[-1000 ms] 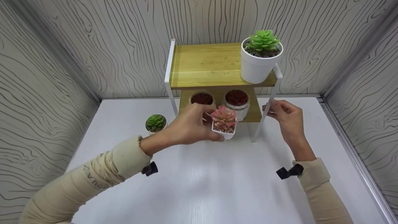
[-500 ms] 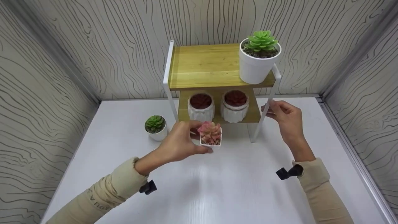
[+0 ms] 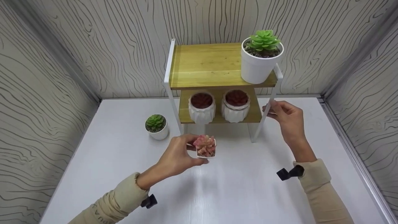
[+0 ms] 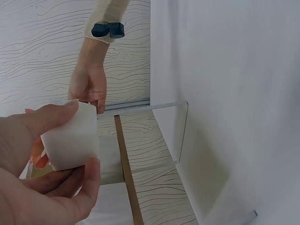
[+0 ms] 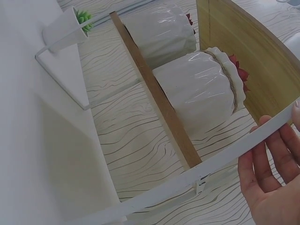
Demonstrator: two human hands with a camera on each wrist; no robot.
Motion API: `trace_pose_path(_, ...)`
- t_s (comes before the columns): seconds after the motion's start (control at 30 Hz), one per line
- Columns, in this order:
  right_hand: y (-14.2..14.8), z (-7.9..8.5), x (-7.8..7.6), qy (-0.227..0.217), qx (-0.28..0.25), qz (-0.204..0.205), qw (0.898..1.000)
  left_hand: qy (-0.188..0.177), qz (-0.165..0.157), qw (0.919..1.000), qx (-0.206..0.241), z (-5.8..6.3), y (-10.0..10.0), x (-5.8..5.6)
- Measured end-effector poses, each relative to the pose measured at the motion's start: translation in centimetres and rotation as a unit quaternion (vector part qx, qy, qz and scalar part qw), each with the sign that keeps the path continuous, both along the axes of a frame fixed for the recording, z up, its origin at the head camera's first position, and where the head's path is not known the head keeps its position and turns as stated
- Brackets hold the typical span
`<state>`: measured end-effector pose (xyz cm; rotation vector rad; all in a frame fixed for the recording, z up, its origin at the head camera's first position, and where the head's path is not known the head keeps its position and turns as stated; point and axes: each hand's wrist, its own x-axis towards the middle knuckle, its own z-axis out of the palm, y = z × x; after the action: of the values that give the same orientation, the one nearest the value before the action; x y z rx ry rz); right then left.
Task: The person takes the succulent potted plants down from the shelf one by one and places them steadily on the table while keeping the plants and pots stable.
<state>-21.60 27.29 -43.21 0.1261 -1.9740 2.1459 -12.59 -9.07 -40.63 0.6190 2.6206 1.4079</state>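
My left hand (image 3: 176, 155) pinches a small square white pot with a pink succulent (image 3: 205, 146) between thumb and fingers, in front of the shelf. In the left wrist view the pot's smooth white side (image 4: 75, 138) faces the camera. My right hand (image 3: 287, 119) holds the right white metal leg of the two-tier wooden shelf (image 3: 205, 65). In the right wrist view, thumb and fingertips (image 5: 262, 154) lie on either side of that white bar (image 5: 220, 161). Two white ribbed pots with dark red succulents, a left one (image 3: 202, 109) and a right one (image 3: 235, 107), stand on the lower board.
A large white pot with a green succulent (image 3: 261, 59) stands at the right end of the top board. On the white table (image 3: 236, 186), left of the shelf, is a small round pot with a green succulent (image 3: 156, 126). Wood-grain panels (image 3: 130, 46) enclose the table.
My left hand has drawn the pink succulent pot back from the lower board, toward me and slightly left, uncovering both ribbed pots. The right hand stays on the shelf leg.
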Motion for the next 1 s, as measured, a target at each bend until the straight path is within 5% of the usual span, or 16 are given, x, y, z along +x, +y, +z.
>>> trace_pose_path(0.43, -0.2, -0.3, 0.1, 0.006, -0.003, -0.007, 1.0, -0.023, 0.086, 0.9948, 0.05, -2.7, -2.2, -0.4)
trace_pose_path(1.0, 0.0, -0.4, 0.0, 0.007, 0.001, -0.007, 1.0, -0.041, 0.202, 0.9757, 0.073, -5.7, -4.9, -0.9)
